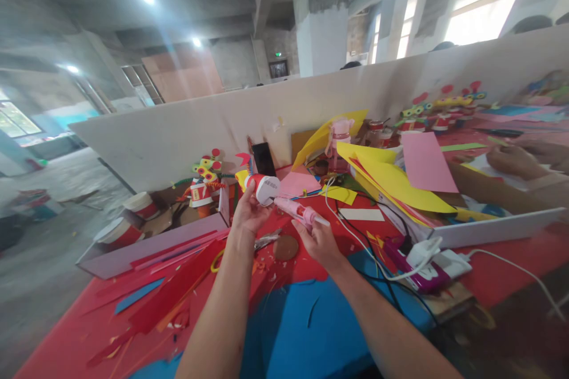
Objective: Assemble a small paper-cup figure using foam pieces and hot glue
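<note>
My left hand is wrapped around a red and white paper cup, tilted so that its white end faces me. Yellow and red paper pieces stick out at the cup's far side. In my right hand is a pink glue gun, its nozzle pointing at the rim of the cup's white end; whether it touches cannot be made out. Below the hands lies a round brown disc on the red tabletop, beside a crumpled clear wrapper.
A finished-looking cup figure and paper cups stand in a box on the left. Red paper strips lie in front. Right are a power strip with cables, a box of coloured paper and another person's hand.
</note>
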A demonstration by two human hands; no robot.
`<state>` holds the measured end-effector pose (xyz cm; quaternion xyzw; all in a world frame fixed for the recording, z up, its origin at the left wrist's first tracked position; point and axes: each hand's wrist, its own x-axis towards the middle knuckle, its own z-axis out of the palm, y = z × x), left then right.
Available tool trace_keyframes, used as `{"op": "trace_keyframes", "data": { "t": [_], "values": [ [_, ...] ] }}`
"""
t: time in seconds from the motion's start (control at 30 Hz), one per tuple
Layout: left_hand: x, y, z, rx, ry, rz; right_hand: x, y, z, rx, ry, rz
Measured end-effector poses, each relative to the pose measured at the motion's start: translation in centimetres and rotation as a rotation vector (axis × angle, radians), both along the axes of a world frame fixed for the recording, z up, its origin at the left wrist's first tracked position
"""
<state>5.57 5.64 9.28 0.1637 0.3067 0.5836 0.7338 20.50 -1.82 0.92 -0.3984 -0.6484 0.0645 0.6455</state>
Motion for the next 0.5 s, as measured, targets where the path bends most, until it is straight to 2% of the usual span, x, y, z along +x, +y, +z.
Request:
{"op": "trace_keyframes", "data": {
  "t": [0.5],
  "values": [
    [0.42,-0.22,0.01,-0.001,0.016,0.001,0.09,0.02,-0.20,-0.008,-0.010,-0.025]
  ]
}}
